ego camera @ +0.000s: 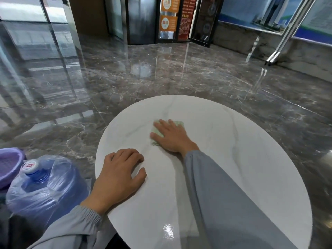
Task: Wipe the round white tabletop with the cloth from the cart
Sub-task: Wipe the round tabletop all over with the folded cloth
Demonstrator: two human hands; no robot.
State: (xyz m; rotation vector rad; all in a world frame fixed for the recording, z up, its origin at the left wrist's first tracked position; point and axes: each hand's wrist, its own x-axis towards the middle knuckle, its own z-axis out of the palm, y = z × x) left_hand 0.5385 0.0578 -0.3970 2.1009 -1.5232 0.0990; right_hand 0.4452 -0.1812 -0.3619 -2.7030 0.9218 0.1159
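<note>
The round white tabletop (224, 133) with faint grey veins fills the lower middle of the view. A pale green cloth (156, 131) lies flat on it, left of the centre. My right hand (170, 136) presses down on the cloth with straight, spread fingers, covering most of it. My left hand (119, 174) rests on the bare tabletop near its left edge, fingers loosely bent and holding nothing. Both arms wear grey sleeves.
A large blue water bottle (45, 187) wrapped in clear plastic stands close to the table's left edge, with a purple basket (9, 166) behind it. Glossy dark marble floor (161, 69) surrounds the table. Glass doors and a slanted metal post (280, 45) stand farther back.
</note>
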